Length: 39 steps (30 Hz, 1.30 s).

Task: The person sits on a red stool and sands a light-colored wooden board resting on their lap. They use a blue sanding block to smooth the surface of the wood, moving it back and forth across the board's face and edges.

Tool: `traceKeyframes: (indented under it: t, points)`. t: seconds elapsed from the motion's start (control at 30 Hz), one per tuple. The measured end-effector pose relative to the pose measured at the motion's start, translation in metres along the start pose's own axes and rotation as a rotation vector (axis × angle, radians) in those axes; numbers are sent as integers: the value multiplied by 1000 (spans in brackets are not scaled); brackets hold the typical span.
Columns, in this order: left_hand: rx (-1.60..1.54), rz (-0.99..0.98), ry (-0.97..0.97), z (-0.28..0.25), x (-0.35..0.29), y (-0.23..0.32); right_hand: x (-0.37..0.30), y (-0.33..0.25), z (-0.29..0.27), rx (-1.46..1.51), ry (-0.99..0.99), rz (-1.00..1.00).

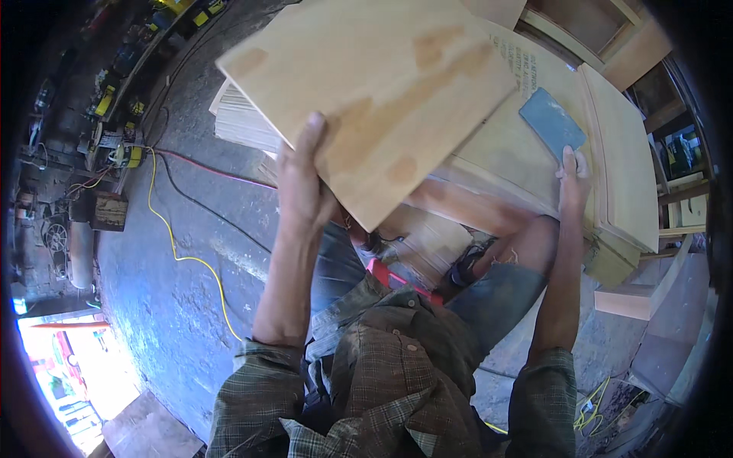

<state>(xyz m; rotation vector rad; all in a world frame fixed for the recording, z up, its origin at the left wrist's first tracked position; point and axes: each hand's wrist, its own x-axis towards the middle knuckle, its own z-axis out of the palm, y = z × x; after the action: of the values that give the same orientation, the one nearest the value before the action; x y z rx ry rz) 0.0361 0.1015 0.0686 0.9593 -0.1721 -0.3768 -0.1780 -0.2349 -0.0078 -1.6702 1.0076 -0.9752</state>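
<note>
My left hand (303,177) grips the near-left edge of a flat plywood panel (366,76), its thumb on the upper face. The panel is held up at a tilt, with brownish smeared patches on its pale surface. In my right hand (574,174) is the near end of a flat, rectangular blue-grey piece (551,122); it looks like a sanding sheet or pad, but I cannot tell which. That piece is over a pale wooden worktop (496,156) with dark printing at its far part.
A stack of thin boards (246,122) stands behind the panel at the left. Large wooden sheets (622,153) lean at the right. A yellow cord (174,244) and dark hoses cross the floor. Shelves with tools (107,99) line the far left. Something red (405,284) lies between my legs.
</note>
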Motion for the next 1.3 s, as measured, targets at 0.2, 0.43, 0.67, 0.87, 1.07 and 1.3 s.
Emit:
traceKeyframes:
  t: [0.2, 0.43, 0.67, 0.87, 1.07, 1.3]
  points:
    - [-214, -158, -47, -28, 1, -33, -2, -3, -1, -38, 4, 3]
    - [-344, -222, 50, -24, -6, -68, -3, -3, -3, -50, 1, -23]
    - [-450, -338, -117, 51, -54, -114, -5, -1, -1, -63, 100, -13]
    - [-495, -572, -140, 22, -45, -111, -7, -5, 1, 166, 238, -1]
    - [-362, -989, -680, -44, -64, -109, -6, 2, -1, 196, 265, -11]
    - [-249, -744, -375, -18, -55, -114, -4, -10, -6, 20, 251, 3]
